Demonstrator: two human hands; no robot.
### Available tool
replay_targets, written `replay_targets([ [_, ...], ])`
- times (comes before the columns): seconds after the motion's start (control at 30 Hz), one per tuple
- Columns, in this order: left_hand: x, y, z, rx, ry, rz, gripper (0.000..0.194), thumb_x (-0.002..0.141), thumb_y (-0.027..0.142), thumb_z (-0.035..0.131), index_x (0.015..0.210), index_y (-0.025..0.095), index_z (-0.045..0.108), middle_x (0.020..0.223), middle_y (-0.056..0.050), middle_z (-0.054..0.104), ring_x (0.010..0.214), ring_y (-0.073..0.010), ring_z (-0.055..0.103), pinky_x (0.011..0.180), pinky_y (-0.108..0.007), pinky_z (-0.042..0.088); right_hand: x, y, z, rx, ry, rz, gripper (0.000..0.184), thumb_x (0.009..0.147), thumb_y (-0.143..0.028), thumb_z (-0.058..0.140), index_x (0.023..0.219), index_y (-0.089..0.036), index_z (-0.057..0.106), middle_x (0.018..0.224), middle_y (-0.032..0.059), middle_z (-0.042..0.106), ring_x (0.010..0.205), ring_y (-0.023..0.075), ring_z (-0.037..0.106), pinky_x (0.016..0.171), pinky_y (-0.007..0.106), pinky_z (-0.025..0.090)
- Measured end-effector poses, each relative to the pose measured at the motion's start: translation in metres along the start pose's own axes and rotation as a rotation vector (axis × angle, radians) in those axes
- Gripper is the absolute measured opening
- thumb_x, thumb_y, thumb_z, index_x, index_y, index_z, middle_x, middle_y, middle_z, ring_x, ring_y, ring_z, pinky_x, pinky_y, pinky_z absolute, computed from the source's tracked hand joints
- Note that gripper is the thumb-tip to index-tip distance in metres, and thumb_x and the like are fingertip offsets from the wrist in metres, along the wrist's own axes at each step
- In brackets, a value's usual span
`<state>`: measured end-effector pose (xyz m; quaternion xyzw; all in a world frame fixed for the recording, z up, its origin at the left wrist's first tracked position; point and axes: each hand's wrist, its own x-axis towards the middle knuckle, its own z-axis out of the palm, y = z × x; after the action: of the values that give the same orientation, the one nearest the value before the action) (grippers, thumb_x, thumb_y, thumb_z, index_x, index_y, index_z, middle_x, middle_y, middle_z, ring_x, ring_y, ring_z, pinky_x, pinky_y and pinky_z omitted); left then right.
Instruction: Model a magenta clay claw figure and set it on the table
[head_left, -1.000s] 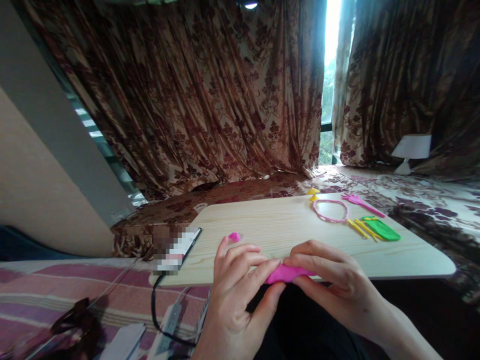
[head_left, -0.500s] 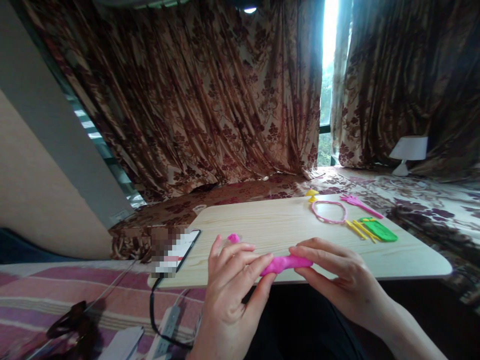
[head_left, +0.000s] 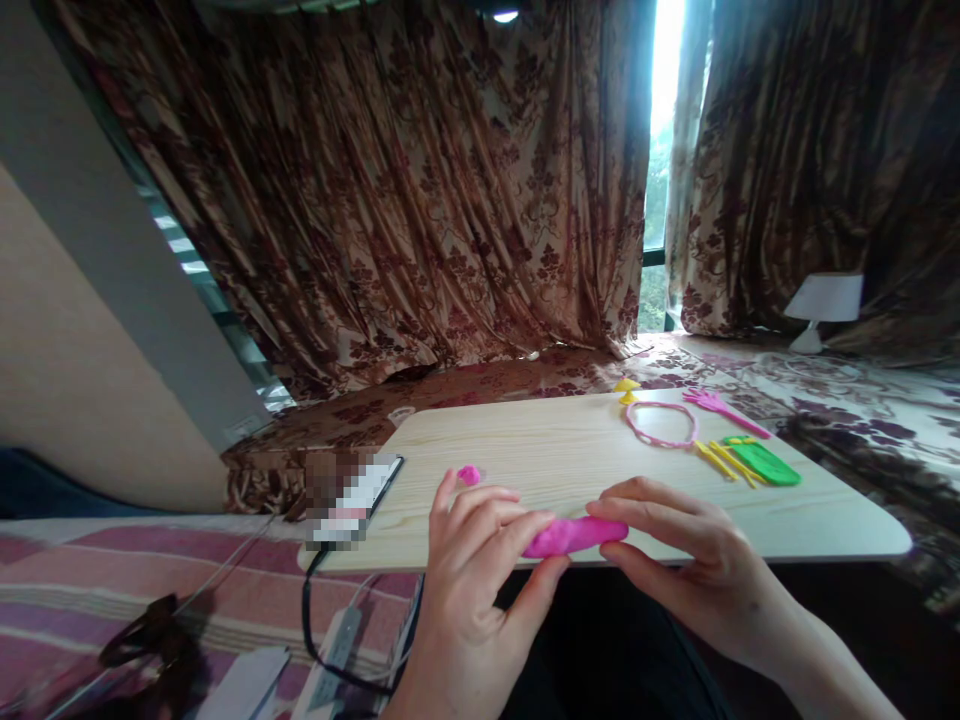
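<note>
Both hands hold one roll of pink clay just above the near edge of a light wooden table. My left hand pinches the roll's left end between thumb and fingers. My right hand grips its right end, fingers curled over the top. A small pink clay lump lies on the table just beyond my left fingertips.
At the table's far right lie a pink ring, a pink fork-shaped tool, yellow sticks, a green flat tool and a small yellow piece. A phone with a cable sits at the left edge. Curtains hang behind.
The pink roll has grown longer and thinner between my hands, which drew slightly apart. The view shifted a little; the items on the table stayed put.
</note>
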<state>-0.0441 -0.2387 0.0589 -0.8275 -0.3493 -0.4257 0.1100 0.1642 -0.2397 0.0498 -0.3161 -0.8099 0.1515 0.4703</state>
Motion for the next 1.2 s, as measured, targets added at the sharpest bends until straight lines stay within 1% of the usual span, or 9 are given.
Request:
replay_targets([
  [0.1,-0.002,0.000,-0.001,-0.017,-0.027,-0.021,0.024,0.076,0.014,0.062,0.098,0.024,0.059,0.086,0.000,0.061,0.099,-0.0180,0.052,0.107,-0.050,0.019,0.000,-0.002,0.002,-0.006,-0.033,-0.003,0.043,0.082,-0.013,0.058,0.122,-0.028,0.052,0.108,0.0031,0.056,0.097,0.0149,0.055,0.083,0.025,0.045],
  [0.23,-0.004,0.000,-0.001,-0.047,-0.081,-0.034,0.034,0.076,0.018,0.062,0.109,0.024,0.055,0.097,-0.002,0.060,0.106,-0.0193,0.049,0.107,-0.051,0.020,0.002,-0.006,0.004,0.022,-0.074,0.028,0.036,0.085,-0.013,0.053,0.118,-0.028,0.054,0.100,0.0024,0.056,0.090,0.0130,0.056,0.076,0.023,0.046],
  [0.3,-0.004,0.002,0.000,-0.042,-0.058,-0.024,0.039,0.076,0.019,0.063,0.113,0.025,0.054,0.100,-0.003,0.060,0.106,-0.0199,0.049,0.107,-0.052,0.021,0.003,-0.007,0.005,0.032,-0.079,0.036,0.035,0.085,-0.014,0.053,0.117,-0.027,0.055,0.098,0.0027,0.056,0.089,0.0132,0.056,0.075,0.023,0.046],
  [0.43,-0.001,0.006,0.000,-0.039,0.005,-0.008,0.028,0.075,0.013,0.062,0.101,0.026,0.062,0.087,-0.001,0.063,0.099,-0.0186,0.053,0.106,-0.053,0.021,0.002,-0.008,0.005,0.050,-0.095,0.031,0.032,0.086,-0.014,0.052,0.115,-0.026,0.056,0.097,0.0031,0.057,0.088,0.0136,0.056,0.074,0.024,0.046],
  [0.53,0.000,0.007,-0.001,-0.035,-0.003,-0.006,0.026,0.075,0.012,0.062,0.098,0.025,0.063,0.086,0.000,0.063,0.097,-0.0181,0.054,0.106,-0.053,0.022,0.002,-0.009,0.005,0.060,-0.106,0.044,0.032,0.087,-0.013,0.051,0.115,-0.026,0.056,0.097,0.0034,0.057,0.087,0.0136,0.056,0.074,0.024,0.046],
  [0.73,-0.006,0.002,-0.002,0.000,-0.015,0.008,0.040,0.075,0.016,0.062,0.113,0.025,0.055,0.096,-0.003,0.063,0.103,-0.0206,0.052,0.105,-0.054,0.022,-0.001,-0.007,0.003,0.061,-0.081,0.055,0.033,0.086,-0.013,0.052,0.116,-0.026,0.055,0.097,0.0042,0.057,0.087,0.0144,0.056,0.071,0.024,0.047],
  [0.87,-0.007,0.000,-0.003,0.025,-0.006,0.005,0.030,0.075,0.012,0.061,0.101,0.026,0.061,0.087,0.000,0.063,0.100,-0.0199,0.053,0.106,-0.053,0.019,-0.004,-0.005,0.002,0.051,-0.071,0.050,0.033,0.085,-0.012,0.052,0.115,-0.025,0.055,0.097,0.0045,0.057,0.086,0.0148,0.056,0.072,0.025,0.047],
  [1.03,-0.005,0.003,-0.003,0.017,-0.003,0.012,0.024,0.075,0.011,0.061,0.095,0.024,0.062,0.084,0.000,0.063,0.098,-0.0194,0.053,0.106,-0.053,0.021,0.000,-0.007,0.006,0.016,-0.016,-0.006,0.038,0.082,-0.014,0.058,0.117,-0.027,0.053,0.103,0.0048,0.056,0.093,0.0168,0.055,0.078,0.027,0.046],
  [1.2,-0.005,0.004,-0.001,-0.010,-0.031,0.010,0.023,0.076,0.013,0.060,0.097,0.023,0.061,0.086,-0.001,0.064,0.100,-0.0204,0.053,0.106,-0.054,0.020,0.006,-0.013,0.009,0.007,-0.078,0.017,0.028,0.085,-0.016,0.054,0.111,-0.025,0.059,0.099,0.0045,0.056,0.090,0.0157,0.055,0.076,0.027,0.047],
])
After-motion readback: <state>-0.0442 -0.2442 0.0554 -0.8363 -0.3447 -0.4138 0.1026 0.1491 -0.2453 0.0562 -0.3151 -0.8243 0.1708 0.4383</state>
